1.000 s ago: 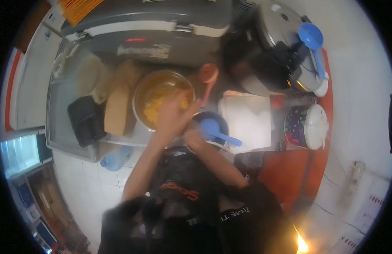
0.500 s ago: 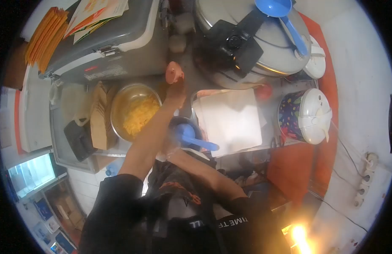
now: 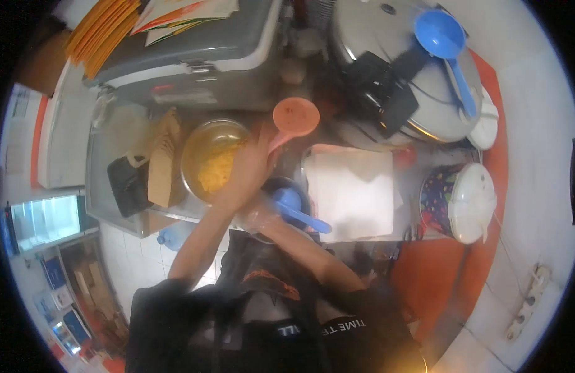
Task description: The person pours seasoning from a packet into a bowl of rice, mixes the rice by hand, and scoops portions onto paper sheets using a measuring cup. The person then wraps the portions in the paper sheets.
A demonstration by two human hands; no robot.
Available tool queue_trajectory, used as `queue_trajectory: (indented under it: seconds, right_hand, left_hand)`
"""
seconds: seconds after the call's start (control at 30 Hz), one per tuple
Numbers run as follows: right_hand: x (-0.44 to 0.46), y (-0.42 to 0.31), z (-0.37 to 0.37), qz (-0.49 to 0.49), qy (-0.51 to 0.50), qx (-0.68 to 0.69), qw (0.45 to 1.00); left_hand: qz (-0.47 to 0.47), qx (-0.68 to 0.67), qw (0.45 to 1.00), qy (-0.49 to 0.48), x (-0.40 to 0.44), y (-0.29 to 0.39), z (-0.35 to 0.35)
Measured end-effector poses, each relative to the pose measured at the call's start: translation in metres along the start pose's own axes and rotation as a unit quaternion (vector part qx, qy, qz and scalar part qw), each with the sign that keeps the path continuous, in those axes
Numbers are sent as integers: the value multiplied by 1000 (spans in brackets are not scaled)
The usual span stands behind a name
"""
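My left hand (image 3: 255, 163) is closed around the handle of a pink ladle (image 3: 296, 117), whose round bowl points away from me over the counter. Below that wrist, my right hand (image 3: 256, 214) is close to my body, beside a dark pot (image 3: 305, 198); blur and the left forearm hide its fingers. A blue ladle (image 3: 309, 219) rests in the pot with its handle toward the right. Left of my left hand stands a metal bowl (image 3: 187, 163) with yellow food (image 3: 216, 169) in it, partly covered by my arm.
White paper sheets (image 3: 353, 193) lie right of the pot. Behind are a grey cooler box (image 3: 238, 81) and a large lidded cooker (image 3: 387, 37) with another blue ladle (image 3: 440, 34) on top. A patterned container (image 3: 438, 196) stands right; brown paper packaging (image 3: 165, 165) stands left.
The pink ladle has turned so its round bowl shows more fully, and my left hand has drawn back toward me. The whole view has shifted, moving the counter things rightward.
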State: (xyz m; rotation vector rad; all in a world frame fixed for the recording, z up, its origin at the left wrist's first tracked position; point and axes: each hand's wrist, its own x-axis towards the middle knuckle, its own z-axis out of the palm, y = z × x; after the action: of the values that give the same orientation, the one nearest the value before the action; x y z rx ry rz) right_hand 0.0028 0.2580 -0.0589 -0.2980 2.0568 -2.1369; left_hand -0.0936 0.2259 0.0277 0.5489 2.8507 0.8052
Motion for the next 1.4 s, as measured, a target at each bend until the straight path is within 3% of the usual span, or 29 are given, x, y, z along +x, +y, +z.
queue_trajectory:
  seconds: [0.07, 0.13, 0.17, 0.23, 0.3, 0.4, 0.43, 0.47, 0.53, 0.6, 0.7, 0.8, 0.9, 0.97, 1.03, 1.1, 1.2, 1.3, 1.37, 1.4]
  right_hand:
    - [-3, 12, 0, -8, -94, -339, 936]
    - [5, -20, -4, 54, -154, -368, 915]
    - [-2, -11, -4, 52, -130, -194, 971]
    - [4, -16, -8, 56, -121, -12, 991]
    - [31, -41, -17, 57, -156, -150, 975]
    - [64, -52, -24, 66, -131, -259, 955]
    - [79, -60, -20, 68, -119, -281, 950]
    - [103, -89, -12, 164, -169, -378, 896]
    - [127, -92, -1, 252, -216, -472, 817]
    - [136, -46, 2, 189, -248, -480, 820]
    - [126, -19, 22, 112, -217, -590, 770]
    - [123, -20, 41, 104, -221, -609, 755]
    - [113, -3, 49, 98, -212, -584, 777]
    - [113, 0, 54, 97, -225, -600, 761]
    - [110, 12, 60, 95, -233, -615, 747]
    - [100, 37, 60, -33, -173, -566, 805]
    - [97, 40, 70, 6, -163, -594, 787]
    - [101, 28, 73, 73, -191, -578, 790]
    - [101, 55, 62, 55, -182, -548, 814]
    - [102, 65, 55, 37, -175, -518, 836]
  left_hand:
    - [-22, -20, 999, 45, -35, -2, -23]
    - [-48, -38, 994, 94, -67, -8, -45]
    - [-68, -25, 991, 116, -85, -12, -58]
    - [-104, -11, 984, 146, -121, -30, -73]
    - [-174, 18, 958, 228, -158, -53, -85]
    - [-380, -232, 857, 260, -198, -74, -94]
    - [-385, -235, 852, 266, -211, -89, -83]
    - [-384, -210, 862, 257, -228, -111, -60]
    - [-399, -208, 865, 222, -234, -122, -49]
    - [-448, -345, 811, 150, -229, -125, -38]
    - [-395, -412, 810, 138, -218, -146, 1]
    - [-354, -509, 772, 139, -200, -157, 20]
    - [-351, -523, 763, 146, -194, -154, 14]
    - [-343, -537, 756, 147, -197, -154, 17]
    - [-270, -421, 863, 65, -197, -154, 14]
    - [-284, -426, 858, 50, -196, -151, 21]
    - [-294, -411, 862, 41, -196, -149, 23]
    - [-281, -473, 830, 94, -196, -147, 23]
    - [-376, -535, 748, 118, -195, -141, 7]
    - [-375, -534, 748, 120, -195, -138, -6]
